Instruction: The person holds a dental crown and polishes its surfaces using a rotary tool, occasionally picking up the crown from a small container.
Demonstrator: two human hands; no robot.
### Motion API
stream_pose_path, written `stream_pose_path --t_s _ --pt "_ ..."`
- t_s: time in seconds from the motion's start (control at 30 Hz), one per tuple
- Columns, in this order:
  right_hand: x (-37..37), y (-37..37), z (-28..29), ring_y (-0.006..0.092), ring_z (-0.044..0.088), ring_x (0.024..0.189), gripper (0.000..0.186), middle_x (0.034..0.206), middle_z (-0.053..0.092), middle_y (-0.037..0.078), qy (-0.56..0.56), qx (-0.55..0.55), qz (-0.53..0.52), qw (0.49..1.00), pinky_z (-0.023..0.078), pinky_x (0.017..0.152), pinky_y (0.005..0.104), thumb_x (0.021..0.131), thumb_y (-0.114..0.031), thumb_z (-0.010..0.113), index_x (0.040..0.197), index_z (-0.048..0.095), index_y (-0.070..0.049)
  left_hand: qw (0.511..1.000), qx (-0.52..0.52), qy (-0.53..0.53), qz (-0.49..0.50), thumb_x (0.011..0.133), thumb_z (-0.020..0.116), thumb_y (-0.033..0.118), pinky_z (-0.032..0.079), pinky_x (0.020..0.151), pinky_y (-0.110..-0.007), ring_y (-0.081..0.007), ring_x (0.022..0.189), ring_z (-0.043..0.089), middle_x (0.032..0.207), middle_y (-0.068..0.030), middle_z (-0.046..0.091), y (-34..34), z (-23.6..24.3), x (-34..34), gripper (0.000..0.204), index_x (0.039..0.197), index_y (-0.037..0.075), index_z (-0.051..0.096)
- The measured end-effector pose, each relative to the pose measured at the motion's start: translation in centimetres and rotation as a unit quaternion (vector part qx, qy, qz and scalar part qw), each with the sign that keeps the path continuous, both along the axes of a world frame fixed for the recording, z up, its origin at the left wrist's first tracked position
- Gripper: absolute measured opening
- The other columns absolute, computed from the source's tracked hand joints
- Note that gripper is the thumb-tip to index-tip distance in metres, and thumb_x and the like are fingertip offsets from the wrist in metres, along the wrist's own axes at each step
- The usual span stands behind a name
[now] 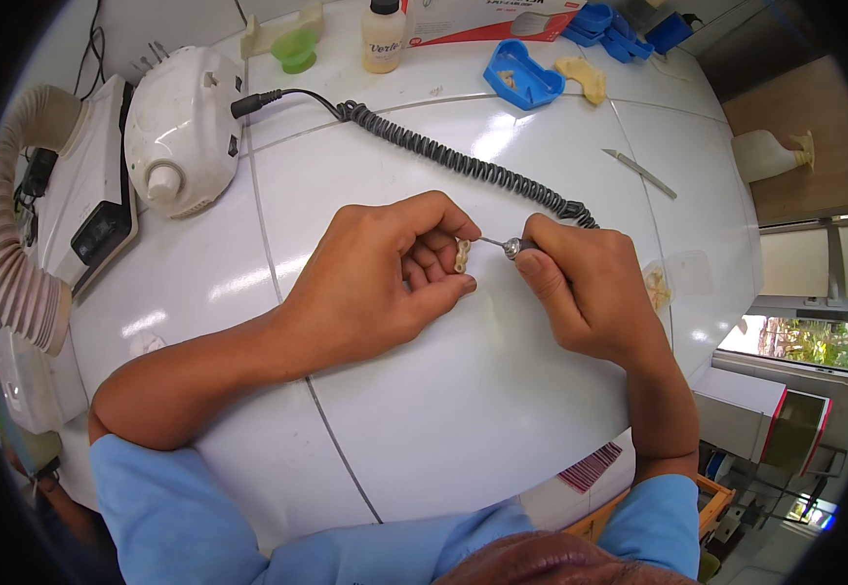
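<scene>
My left hand (pixel 375 283) is near the middle of the table (pixel 443 429), its fingertips closed around a small cream piece (pixel 462 257) that looks like a row of dental crowns. My right hand (pixel 588 288) grips a handpiece (pixel 513 249) whose thin metal bit points left toward that piece; whether the bit touches it I cannot tell. A coiled black cord (pixel 443 156) runs from a white control box (pixel 180 146) down to behind my right hand.
A white machine with hose (pixel 39 302) is left. Green cup (pixel 295 54), bottle (pixel 382 39), printed box (pixel 482 19), blue trays (pixel 521 83) and cream mould (pixel 585 78) line the back. A knife (pixel 638 175) and cream model (pixel 658 288) lie right.
</scene>
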State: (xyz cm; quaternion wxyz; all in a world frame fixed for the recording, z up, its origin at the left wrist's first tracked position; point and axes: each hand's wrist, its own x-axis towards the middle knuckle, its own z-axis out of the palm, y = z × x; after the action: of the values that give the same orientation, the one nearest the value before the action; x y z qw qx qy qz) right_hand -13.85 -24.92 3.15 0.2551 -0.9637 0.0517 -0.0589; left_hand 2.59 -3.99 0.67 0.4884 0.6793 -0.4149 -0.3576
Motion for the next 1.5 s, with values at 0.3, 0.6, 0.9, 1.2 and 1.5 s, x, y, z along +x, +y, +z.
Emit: stream_pose_path --t_s 0.3,0.6,0.9,1.2,1.5 --pt "-0.7 1.6 -1.0 0.0305 0.067 0.061 0.031 0.072 0.063 0.007 -0.025 -0.138 0.011 0.99 0.047 0.051 0.044 0.107 -0.033 0.078 0.092 0.063 -0.01 1.0 -0.019 0.003 0.004 0.096 0.089 0.004 0.057 0.074 -0.025 -0.0069 0.082 0.068 0.095 -0.0017 0.074 0.1 -0.5 0.0 0.033 0.126 -0.001 0.075" --pt "-0.6 1.8 -1.1 0.0285 0.068 0.061 0.031 0.073 0.063 0.006 -0.039 -0.155 0.017 0.987 0.048 0.051 0.0431 0.106 -0.034 0.079 0.092 0.064 -0.011 1.0 -0.023 -0.008 0.005 0.096 0.09 0.007 0.055 0.072 -0.025 -0.0074 0.08 0.067 0.091 -0.0025 0.074 0.2 -0.6 0.0 0.03 0.122 -0.004 0.076" --pt "-0.7 1.5 -0.8 0.0279 0.068 0.06 0.031 0.072 0.062 0.005 -0.035 -0.159 0.041 0.986 0.048 0.051 0.0431 0.106 -0.035 0.079 0.092 0.064 -0.012 1.0 -0.009 0.006 0.014 0.096 0.09 0.007 0.054 0.071 -0.024 -0.0058 0.079 0.065 0.091 -0.0016 0.074 0.1 -0.2 0.0 0.029 0.119 -0.004 0.077" --pt "-0.7 1.6 -1.0 0.028 0.068 0.061 0.032 0.072 0.062 0.005 -0.038 -0.157 0.029 0.986 0.048 0.051 0.0429 0.105 -0.035 0.08 0.092 0.063 -0.011 1.0 -0.002 0.007 0.01 0.095 0.09 0.006 0.053 0.071 -0.024 -0.0052 0.078 0.064 0.09 -0.0009 0.074 0.1 -0.1 0.1 0.028 0.118 -0.004 0.078" --pt "-0.5 1.8 -0.9 0.0278 0.068 0.06 0.032 0.072 0.062 0.005 -0.037 -0.159 0.02 0.986 0.048 0.051 0.0422 0.105 -0.035 0.08 0.091 0.063 -0.011 1.0 0.008 0.011 0.011 0.095 0.09 0.007 0.053 0.071 -0.024 -0.0045 0.078 0.063 0.089 -0.0006 0.073 0.0 0.1 0.1 0.028 0.117 -0.005 0.077"
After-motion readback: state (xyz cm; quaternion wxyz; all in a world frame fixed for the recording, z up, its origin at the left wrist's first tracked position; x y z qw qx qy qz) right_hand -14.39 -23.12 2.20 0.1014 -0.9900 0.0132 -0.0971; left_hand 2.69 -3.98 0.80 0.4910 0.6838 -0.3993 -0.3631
